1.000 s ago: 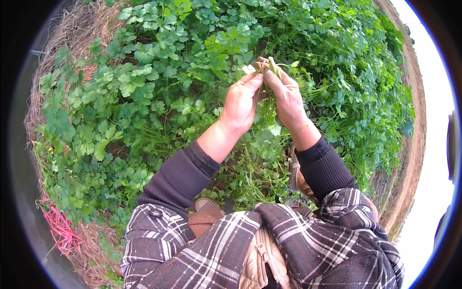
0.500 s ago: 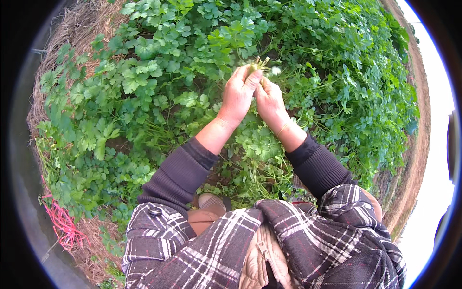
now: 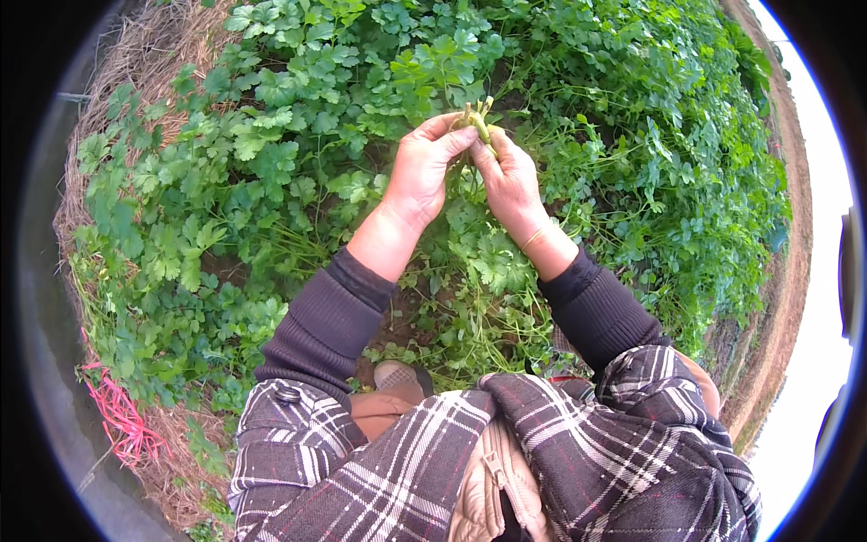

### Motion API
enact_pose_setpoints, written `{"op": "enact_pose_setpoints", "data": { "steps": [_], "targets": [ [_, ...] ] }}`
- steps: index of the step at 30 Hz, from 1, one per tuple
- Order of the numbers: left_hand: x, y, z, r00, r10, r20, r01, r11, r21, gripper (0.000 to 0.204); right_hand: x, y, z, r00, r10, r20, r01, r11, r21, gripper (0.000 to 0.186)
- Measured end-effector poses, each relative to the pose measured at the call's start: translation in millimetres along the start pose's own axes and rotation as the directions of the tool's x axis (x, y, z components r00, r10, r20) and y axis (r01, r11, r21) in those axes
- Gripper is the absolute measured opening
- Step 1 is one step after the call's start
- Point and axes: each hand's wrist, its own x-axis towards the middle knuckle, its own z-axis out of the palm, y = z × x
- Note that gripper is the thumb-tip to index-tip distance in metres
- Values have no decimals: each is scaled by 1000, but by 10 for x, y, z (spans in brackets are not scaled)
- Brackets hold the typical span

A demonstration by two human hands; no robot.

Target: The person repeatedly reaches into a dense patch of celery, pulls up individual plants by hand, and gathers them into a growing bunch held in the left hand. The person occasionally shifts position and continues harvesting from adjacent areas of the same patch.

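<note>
Both hands meet over a bed of leafy green celery-like plants (image 3: 280, 163). Between my left hand (image 3: 419, 172) and my right hand (image 3: 513, 185) is a small bunch of celery stems (image 3: 480, 119), its pale stubby ends poking up past the fingertips. My left thumb and fingers pinch the bunch from the left. On the other side, my right thumb and fingers close on the stems, one stem lying bent across the top. Leaves (image 3: 495, 260) hang below the hands; whether all of them belong to the bunch I cannot tell.
Pink plastic twine (image 3: 122, 420) lies in a tangle at the lower left, near dry straw (image 3: 135, 90). One of my shoes (image 3: 396, 374) stands among the stems below. A bare dirt strip (image 3: 793, 181) borders the plants on the right.
My left hand has shifted a little left and the hands have drawn slightly apart at the wrists. More of the stem ends now shows between the fingers.
</note>
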Motion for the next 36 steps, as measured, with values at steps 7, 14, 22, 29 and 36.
{"op": "enact_pose_setpoints", "data": {
  "steps": [7,14,22,29,36],
  "targets": [
    [-40,25,26,993,44,-111,-33,995,97,20,-55,6,-20,988,150,35,-135,954,-267,17],
    [-44,-55,102,990,63,126,-70,996,51,37,-44,-11,-66,998,34,49,-22,973,-229,21],
    [79,-173,-58,955,-32,296,-19,986,166,34,106,125,-98,956,117,268,8,905,-425,25],
    [117,-285,-106,997,-59,-56,63,994,86,15,84,161,-205,943,87,321,47,920,-388,25],
    [222,-149,-134,997,21,-74,-18,999,41,15,71,176,-367,955,-44,293,199,828,-524,22]
  ]
}}
